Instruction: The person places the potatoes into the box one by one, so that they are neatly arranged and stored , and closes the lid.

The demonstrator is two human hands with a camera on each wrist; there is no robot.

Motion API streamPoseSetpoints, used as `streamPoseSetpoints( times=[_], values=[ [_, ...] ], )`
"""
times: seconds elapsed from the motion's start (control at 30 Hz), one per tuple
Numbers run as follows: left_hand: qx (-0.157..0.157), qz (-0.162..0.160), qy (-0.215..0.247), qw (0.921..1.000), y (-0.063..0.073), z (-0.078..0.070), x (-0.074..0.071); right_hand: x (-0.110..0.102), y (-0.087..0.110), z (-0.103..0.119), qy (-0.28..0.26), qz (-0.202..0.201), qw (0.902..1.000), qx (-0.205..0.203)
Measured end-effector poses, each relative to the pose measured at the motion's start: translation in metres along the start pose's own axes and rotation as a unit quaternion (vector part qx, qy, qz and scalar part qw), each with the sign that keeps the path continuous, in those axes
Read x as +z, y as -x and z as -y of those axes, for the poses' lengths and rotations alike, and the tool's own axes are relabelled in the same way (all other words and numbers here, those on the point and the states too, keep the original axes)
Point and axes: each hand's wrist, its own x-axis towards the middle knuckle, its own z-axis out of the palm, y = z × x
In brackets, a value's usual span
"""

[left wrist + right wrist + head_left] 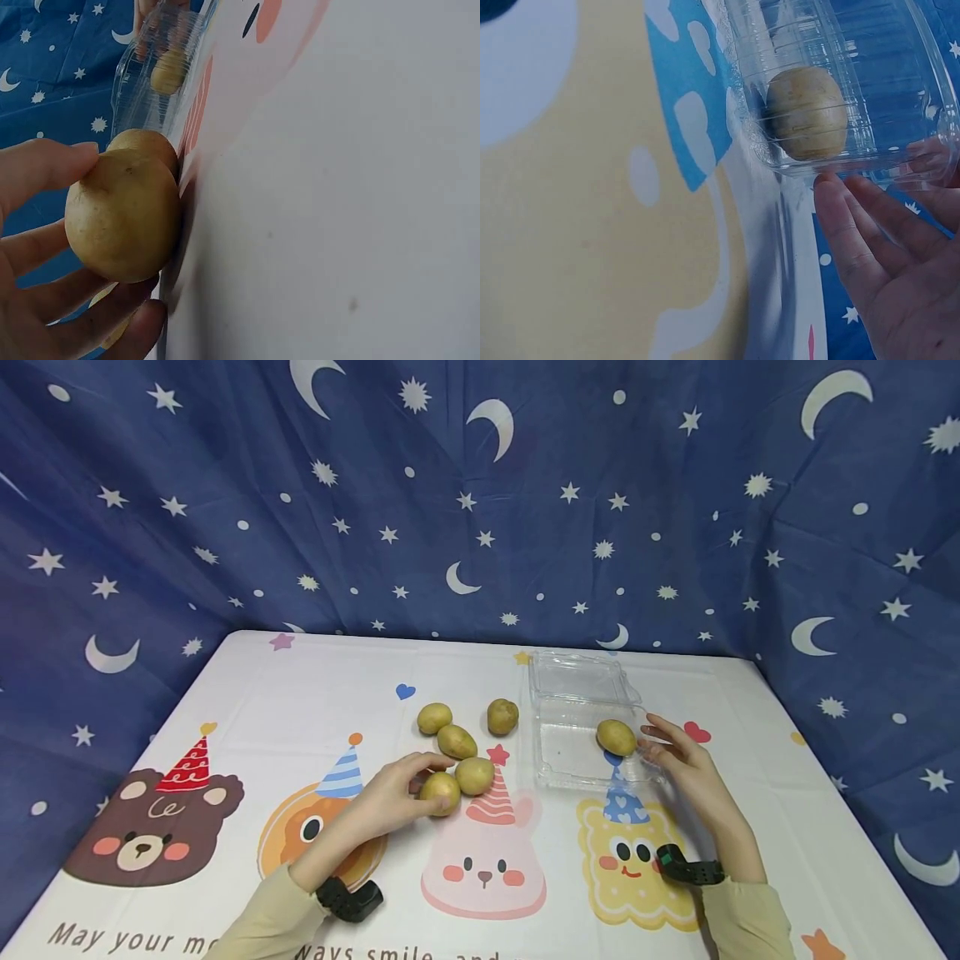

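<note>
My left hand [401, 789] has its thumb and fingers round a yellow-skinned potato [440, 793] low over the table. Right beside that one lies a second potato [475, 776]. Behind them are a third potato [457, 742], another potato [435, 718] and a browner potato [502, 717]. A clear plastic clamshell box [562, 760] stands at the right, its lid [577, 677] folded back. One potato [808, 114] sits inside, near the box's right wall. My right hand [678, 752] rests extended fingers against that wall, some seen through the plastic in the right wrist view.
A white tablecloth [337, 685] printed with cartoon animals covers the table. Dark blue curtain [525, 527] with moons and stars closes off the back and sides. Each wrist wears a black band [350, 900].
</note>
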Motion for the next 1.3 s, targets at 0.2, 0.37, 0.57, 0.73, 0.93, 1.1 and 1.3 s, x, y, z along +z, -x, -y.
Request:
streamPoseSetpoints(
  times=[0.2,0.37,0.57,0.73,0.93,1.1,1.3],
  values=[
    [0.005,0.002,-0.018,0.9998,0.0009,0.0022,0.0018,0.0,-0.0006,0.0003,-0.003,0.003,1.0,-0.001],
    [0.01,0.008,-0.023,0.9996,0.0012,0.0037,0.0018,0.0003,-0.0011,-0.0001,-0.003,0.004,1.0,-0.006],
    [0.007,0.018,-0.029,0.9994,0.0011,0.0043,0.0017,-0.0001,-0.0014,0.0004,-0.001,0.002,1.0,-0.003],
    [0.009,0.022,-0.03,0.9993,0.0008,0.0042,0.0017,-0.0004,-0.0015,0.001,0.004,0.001,1.0,0.002],
    [0.009,0.023,-0.027,0.9993,0.0002,0.0037,0.0016,-0.0009,-0.0013,0.0011,0.014,-0.001,0.9999,0.01],
    [0.008,0.022,-0.027,0.9994,0.0001,0.0039,0.002,-0.0008,-0.0009,0.0007,0.01,-0.001,0.9999,0.013],
    [0.006,0.017,-0.029,0.9994,0.0007,0.004,0.0025,-0.0006,-0.0007,0.0006,0.004,0.0,0.9999,0.01]
  ],
)
